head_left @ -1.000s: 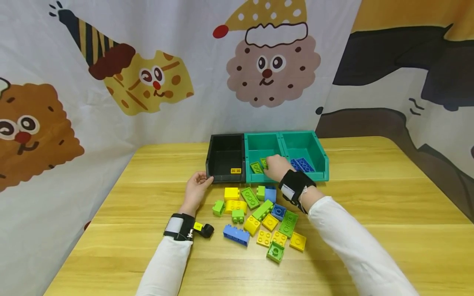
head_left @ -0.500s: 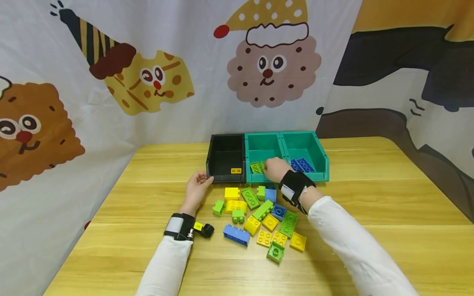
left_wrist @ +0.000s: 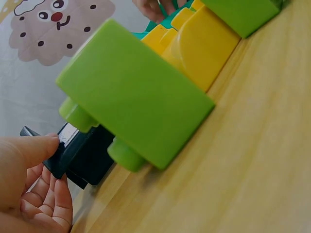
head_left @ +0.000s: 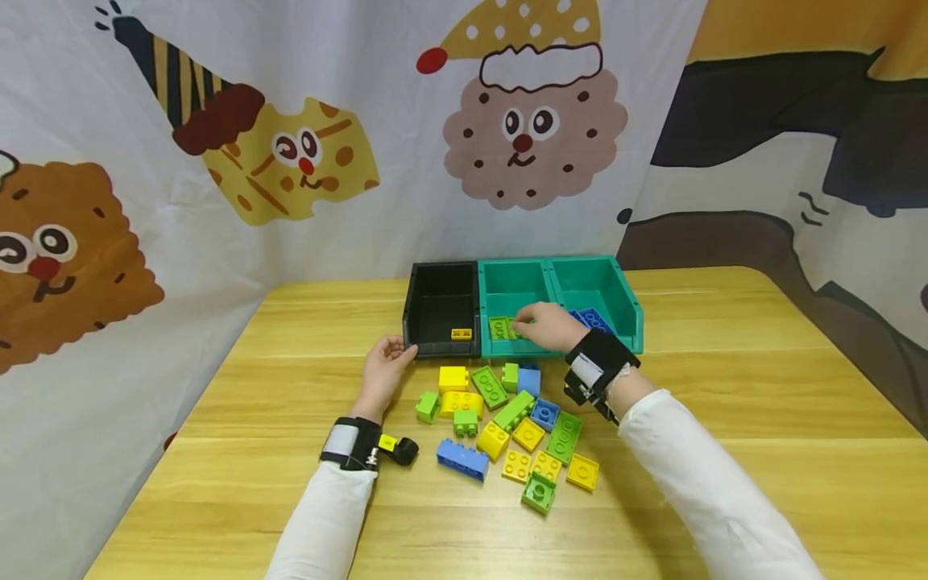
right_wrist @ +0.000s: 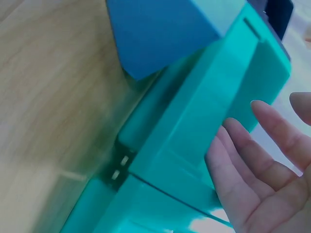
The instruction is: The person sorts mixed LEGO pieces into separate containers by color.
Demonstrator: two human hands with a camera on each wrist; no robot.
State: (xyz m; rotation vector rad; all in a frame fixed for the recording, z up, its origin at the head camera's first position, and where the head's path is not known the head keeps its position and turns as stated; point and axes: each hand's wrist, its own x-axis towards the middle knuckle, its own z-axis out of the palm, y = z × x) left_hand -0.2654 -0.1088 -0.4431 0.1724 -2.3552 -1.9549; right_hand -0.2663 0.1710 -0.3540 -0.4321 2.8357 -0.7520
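Note:
My left hand [head_left: 384, 374] pinches the front left corner of the black bin [head_left: 435, 350]; the left wrist view shows its thumb [left_wrist: 36, 148] on the rim, fingers curled below. A small yellow toy brick [head_left: 461, 334] lies inside that bin. Over the middle bin, which is teal [head_left: 507, 349], hovers my right hand [head_left: 547, 326]. Its fingers, loosely extended in the right wrist view, hold nothing visible. Green bricks [head_left: 499, 328] lie beneath its fingertips, one partly hidden. Blue bricks [head_left: 596, 321] sit in the right teal bin [head_left: 629, 342], partly covered by the hand.
In front of the bins, a loose group of bricks covers the wooden table [head_left: 254, 483]: green [head_left: 515, 412], yellow [head_left: 461, 404] and blue [head_left: 462, 460]. One green brick [left_wrist: 136, 97] stands close to the left wrist camera. A printed cloth [head_left: 406, 161] hangs behind the table.
My right hand has let go of a green brick, now lying in the middle bin, and its wrist has shifted right and slightly back. The left hand stays in place.

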